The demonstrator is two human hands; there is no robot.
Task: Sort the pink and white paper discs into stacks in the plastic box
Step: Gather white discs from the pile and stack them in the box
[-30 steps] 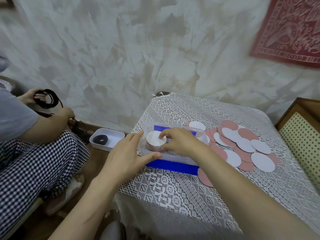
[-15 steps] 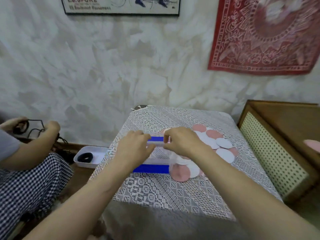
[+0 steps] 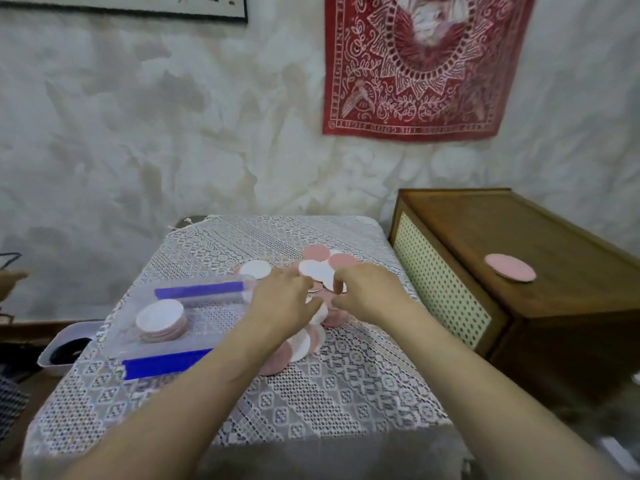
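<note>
Paper discs, pink and white, lie in a loose overlapping heap on the right half of the table, and both your hands are on that heap. Your left hand comes in from the box side, fingers curled down with the tips at the edge of the top white disc. Your right hand sits just beside it, thumb and forefinger bent toward the same disc. The view is smeared there, so it is not clear whether either hand has a disc pinched or only touches it.

A short stack, white on top with pink edges below, stands in the left end of the clear plastic box. The box lies on the table's left half, with a blue strip along its far side and another along its near side.

The table wears a white lace cloth that hangs over the front edge. Just to its right stands a wooden cabinet with a perforated cream front, and a single pink disc lies on top.

The wall is mottled white plaster. A red patterned cloth hangs above the cabinet, and the lower edge of a framed picture shows at top left. On the floor left of the table sits a white tray holding something black.
</note>
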